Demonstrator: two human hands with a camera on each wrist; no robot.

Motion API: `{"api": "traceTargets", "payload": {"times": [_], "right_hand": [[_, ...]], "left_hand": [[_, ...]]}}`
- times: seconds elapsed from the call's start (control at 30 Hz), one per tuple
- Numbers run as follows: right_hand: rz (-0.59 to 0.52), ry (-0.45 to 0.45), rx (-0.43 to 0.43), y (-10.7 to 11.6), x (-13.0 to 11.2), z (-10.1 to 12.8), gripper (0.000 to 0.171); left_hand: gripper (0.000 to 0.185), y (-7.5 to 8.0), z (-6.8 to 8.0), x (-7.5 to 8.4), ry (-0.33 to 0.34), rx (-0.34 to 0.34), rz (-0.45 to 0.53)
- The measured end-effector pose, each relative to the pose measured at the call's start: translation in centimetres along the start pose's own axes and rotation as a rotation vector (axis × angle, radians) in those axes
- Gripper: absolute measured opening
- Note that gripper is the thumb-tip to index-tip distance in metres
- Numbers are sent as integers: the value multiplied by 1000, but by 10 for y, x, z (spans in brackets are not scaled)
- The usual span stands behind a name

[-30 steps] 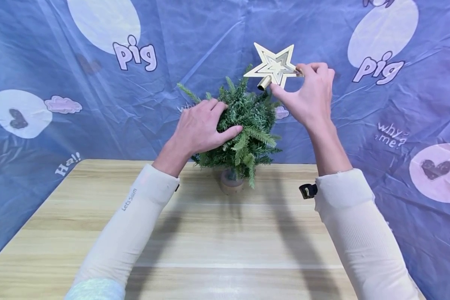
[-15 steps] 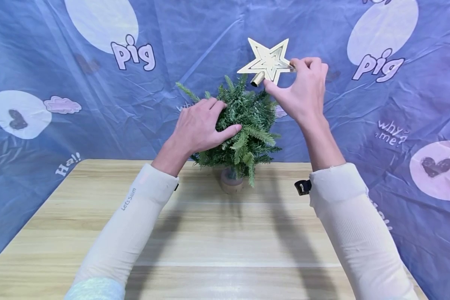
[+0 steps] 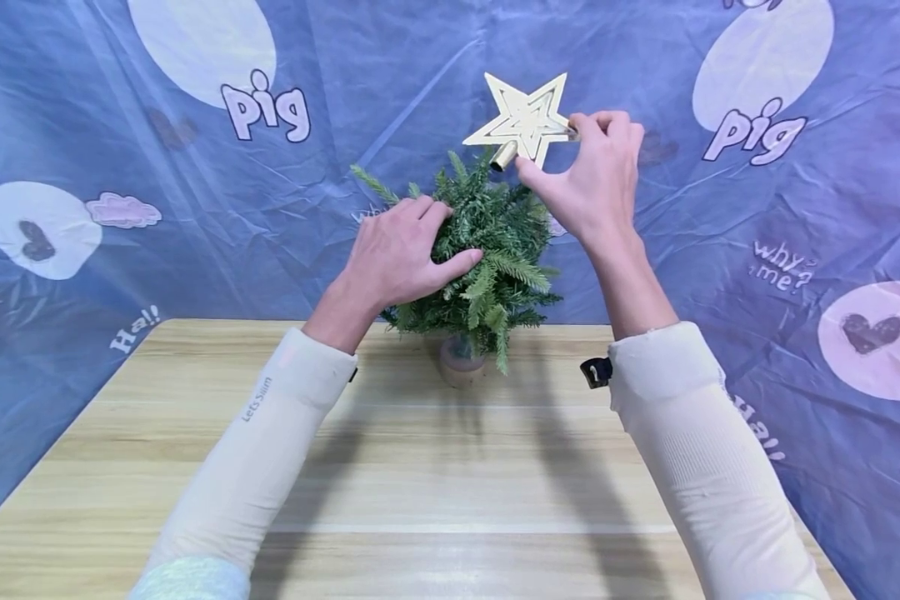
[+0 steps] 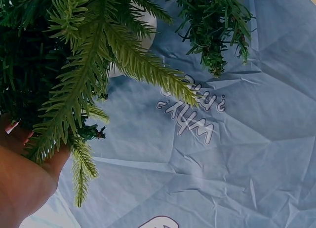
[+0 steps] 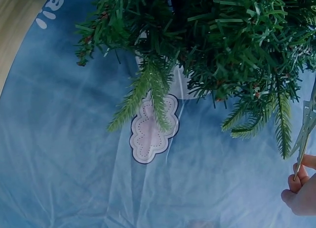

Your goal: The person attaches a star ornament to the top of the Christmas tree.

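Observation:
A small artificial Christmas tree [image 3: 495, 242] with dense green branches stands upright at the back of the table. My left hand [image 3: 397, 254] grips its left side, thumb across the front and fingertips lost among the needles. In the left wrist view, that hand [image 4: 29, 178] shows at the lower left behind a light green sprig. My right hand [image 3: 600, 175] pinches a gold star tree topper [image 3: 525, 121] by its right and lower points. The star's short tube [image 3: 504, 156] slants down-left, close above the treetop; whether they touch I cannot tell. In the right wrist view the star [image 5: 305, 129] appears nearly edge-on.
The tree stands on a round base [image 3: 462, 367] near the far edge of the wooden table [image 3: 420, 475]. Behind and around it hangs a creased blue cloth [image 3: 390, 67] printed with words, hearts and clouds.
My right hand has carried the star leftward and slightly up, from right of the treetop to just above it. The left hand and the tree have stayed in place.

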State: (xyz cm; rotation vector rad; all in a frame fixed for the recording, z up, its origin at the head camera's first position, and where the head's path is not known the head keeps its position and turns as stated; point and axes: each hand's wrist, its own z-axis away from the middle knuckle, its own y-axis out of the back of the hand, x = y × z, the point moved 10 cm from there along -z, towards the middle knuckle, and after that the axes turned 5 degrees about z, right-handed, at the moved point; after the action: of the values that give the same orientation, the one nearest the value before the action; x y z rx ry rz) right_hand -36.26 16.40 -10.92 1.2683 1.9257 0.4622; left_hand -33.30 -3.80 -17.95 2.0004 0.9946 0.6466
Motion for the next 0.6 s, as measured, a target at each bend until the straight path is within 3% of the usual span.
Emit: {"api": "traceTargets", "payload": {"times": [0.6], "right_hand": [[43,31,34,-6,-10,-3,82]], "left_hand": [[77,0,0,1,-1,10,0]]}}
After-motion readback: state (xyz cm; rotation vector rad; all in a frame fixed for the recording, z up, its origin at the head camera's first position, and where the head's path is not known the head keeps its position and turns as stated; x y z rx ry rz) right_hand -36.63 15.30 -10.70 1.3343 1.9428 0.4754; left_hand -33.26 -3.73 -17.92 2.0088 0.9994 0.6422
